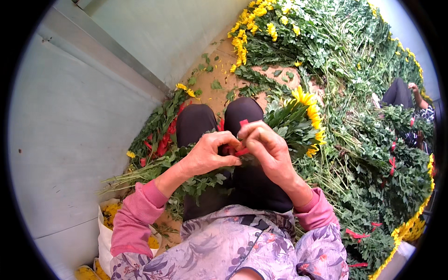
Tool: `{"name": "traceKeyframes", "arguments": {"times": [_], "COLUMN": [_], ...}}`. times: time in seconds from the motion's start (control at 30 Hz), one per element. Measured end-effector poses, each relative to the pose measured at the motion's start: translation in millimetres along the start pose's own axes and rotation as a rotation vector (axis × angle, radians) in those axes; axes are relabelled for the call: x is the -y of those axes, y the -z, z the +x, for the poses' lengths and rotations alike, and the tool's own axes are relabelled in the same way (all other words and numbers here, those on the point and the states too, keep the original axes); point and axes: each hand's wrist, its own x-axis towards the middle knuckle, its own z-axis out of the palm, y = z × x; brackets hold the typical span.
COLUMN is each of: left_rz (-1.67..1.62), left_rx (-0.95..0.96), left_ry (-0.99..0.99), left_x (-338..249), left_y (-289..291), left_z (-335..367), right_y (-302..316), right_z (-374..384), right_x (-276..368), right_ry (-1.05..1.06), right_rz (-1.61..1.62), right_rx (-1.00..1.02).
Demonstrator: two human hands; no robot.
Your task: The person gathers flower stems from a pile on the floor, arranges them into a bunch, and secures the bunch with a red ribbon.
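Note:
A bunch of yellow chrysanthemums [313, 116] lies across my lap, its flower heads to the right and its leafy stems [128, 179] pointing left. My left hand [207, 151] is closed at the middle of the bunch, thumb and forefinger pinching by the red ribbon [242, 152]. Right beside it, my right hand [268, 145] pinches the same ribbon, and a short red end stands up above its fingers. The fingers partly hide the ribbon where it meets the stems.
Cut chrysanthemums [336, 51] are heaped at the far right, with ribbon-tied bunches [387, 200] nearer on the right. Red ribbons [163, 142] lie by my left knee. A white sack [106, 228] holding yellow flowers stands near left, by a pale wall [70, 130]. Another person [401, 95] sits far right.

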Motion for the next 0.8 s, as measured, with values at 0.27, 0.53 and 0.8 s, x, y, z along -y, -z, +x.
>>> {"name": "traceKeyframes", "arguments": {"times": [0.27, 0.53, 0.8], "left_rz": [-0.440, -0.454, 0.421], "left_rx": [-0.248, -0.373, -0.316], "left_ry": [0.083, 0.226, -0.146], "left_x": [19.2, 2.0, 5.8], "left_y": [-9.8, -16.8, -3.6], "left_z": [-14.5, -0.4, -16.7], "right_y": [-11.9, -17.6, -20.3], "right_z": [-14.2, -11.5, -4.7], "right_x": [-9.8, -18.3, -17.5], "right_ry": [0.105, 0.051, -0.024], "right_rz": [-0.704, -0.840, -0.877], "right_rx": [-0.001, -0.028, -0.030]}}
